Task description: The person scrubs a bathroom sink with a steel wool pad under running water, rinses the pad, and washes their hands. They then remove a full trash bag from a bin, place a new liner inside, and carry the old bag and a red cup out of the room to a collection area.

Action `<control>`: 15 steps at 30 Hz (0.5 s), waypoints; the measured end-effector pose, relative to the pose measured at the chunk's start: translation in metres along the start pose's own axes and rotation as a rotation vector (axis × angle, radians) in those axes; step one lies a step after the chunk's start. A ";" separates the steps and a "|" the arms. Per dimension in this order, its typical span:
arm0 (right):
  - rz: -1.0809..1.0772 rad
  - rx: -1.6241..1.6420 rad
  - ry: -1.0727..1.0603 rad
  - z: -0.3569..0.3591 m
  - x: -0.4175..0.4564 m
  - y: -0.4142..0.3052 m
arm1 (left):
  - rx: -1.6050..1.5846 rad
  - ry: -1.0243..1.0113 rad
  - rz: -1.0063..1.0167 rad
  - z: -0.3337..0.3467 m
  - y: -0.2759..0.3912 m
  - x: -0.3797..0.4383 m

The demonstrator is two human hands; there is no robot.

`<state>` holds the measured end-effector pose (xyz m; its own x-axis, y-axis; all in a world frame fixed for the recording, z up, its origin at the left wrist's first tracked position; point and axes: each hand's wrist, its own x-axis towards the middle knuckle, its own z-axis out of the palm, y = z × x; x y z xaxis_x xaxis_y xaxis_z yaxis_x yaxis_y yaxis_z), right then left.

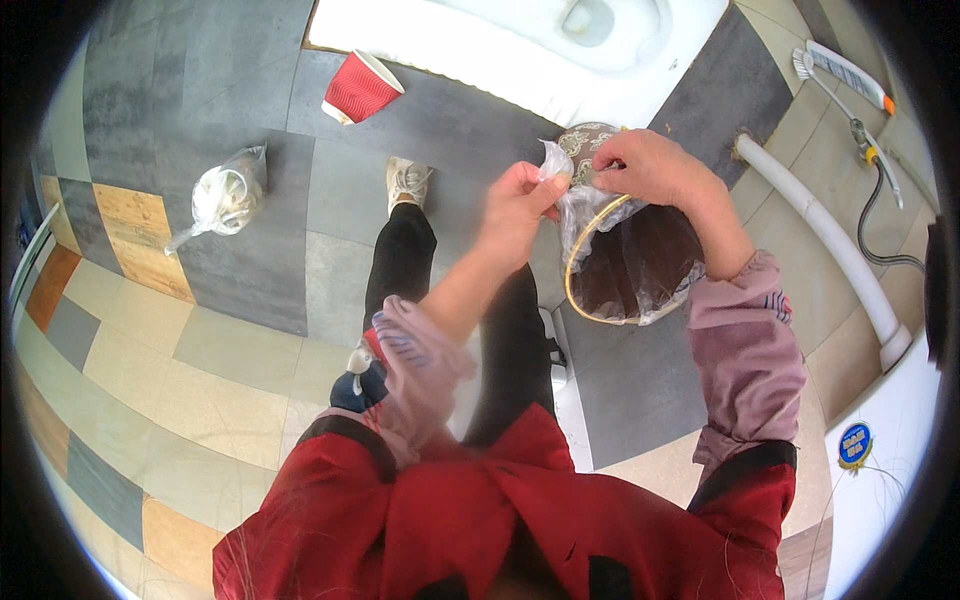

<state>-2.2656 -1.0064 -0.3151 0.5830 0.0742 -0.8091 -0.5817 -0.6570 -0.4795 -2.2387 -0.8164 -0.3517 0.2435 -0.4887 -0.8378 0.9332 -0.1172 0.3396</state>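
A trash bin (pixel 589 146) with a brown patterned outside stands before me, tilted in view. A clear plastic bag (pixel 581 206) lines it, and a gold-coloured ring (pixel 571 270) circles its mouth. My left hand (pixel 525 202) pinches a gathered end of the bag between thumb and fingers, at the bin's left side. Over the far side of the rim, my right hand (pixel 649 169) is bent with its fingers curled close to the plastic. Whether those fingertips grip the film is unclear. The inside of the bin looks dark brown through the film.
A white squat toilet (pixel 480 45) lies ahead. On the tiled floor are a tied plastic bag of waste (pixel 225 195) and a red and white paper bucket (pixel 364 88). To the right run a white pipe (pixel 817 225), a brush (pixel 804 66) and a hose (pixel 866 232).
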 end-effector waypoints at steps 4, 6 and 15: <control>0.065 -0.095 -0.208 -0.013 0.005 -0.007 | 0.003 0.071 -0.031 0.012 0.002 0.005; 0.044 -0.058 -0.237 -0.016 0.004 -0.010 | 0.034 0.111 -0.043 0.018 0.003 0.006; -0.178 -0.121 0.160 0.012 -0.009 -0.005 | 0.877 -0.030 0.213 0.024 0.008 0.012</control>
<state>-2.2745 -0.9950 -0.3099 0.7579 0.0837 -0.6470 -0.3955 -0.7298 -0.5577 -2.2345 -0.8436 -0.3488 0.3701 -0.5963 -0.7123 0.3296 -0.6326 0.7009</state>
